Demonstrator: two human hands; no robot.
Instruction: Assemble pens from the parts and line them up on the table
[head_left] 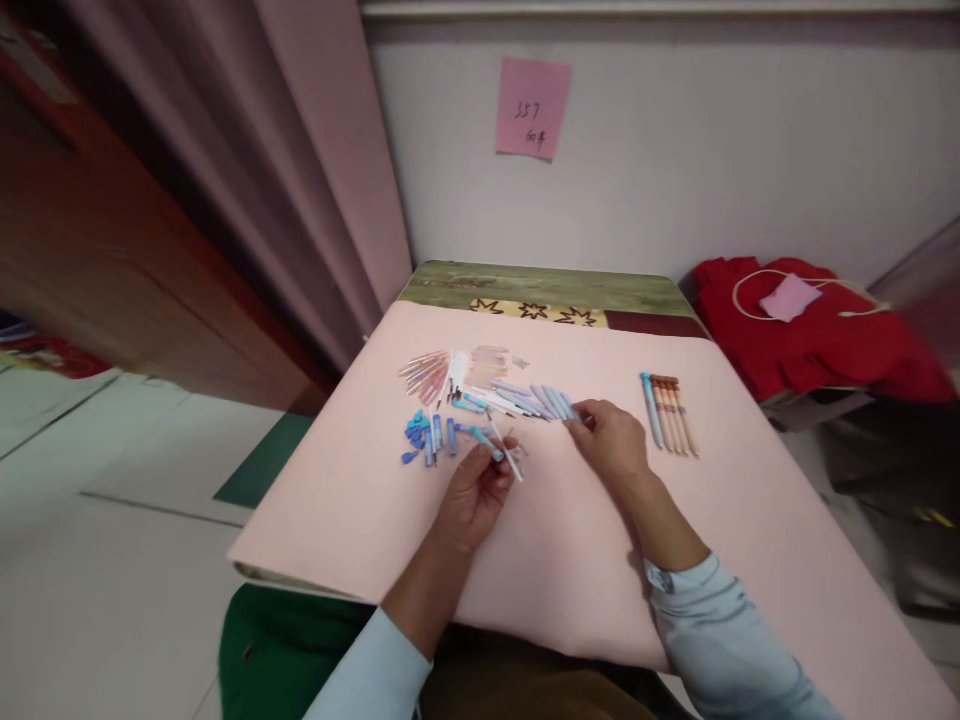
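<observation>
My left hand [472, 500] is closed around a light-blue pen part [486, 442] and a thin white pen refill [506, 452], both slanting out past the fingertips. My right hand [613, 440] pinches the near end of a blue-lilac pen barrel [574, 408] at the right of a row of similar barrels [551, 400]. White refills [499, 402] with dark tips lie between the hands. Small blue clips or caps [416, 430] and short blue tubes [439, 436] are piled left of my left hand.
Behind lie pinkish-brown tubes [426, 375], clear tubes [489, 365] and tiny springs or metal bits [520, 362]. Several assembled-looking pens [671, 415], one blue and the others tan, stand in a row at right. Pink cloth covers the table [570, 550]. Red fabric [757, 345] sits beyond its right edge.
</observation>
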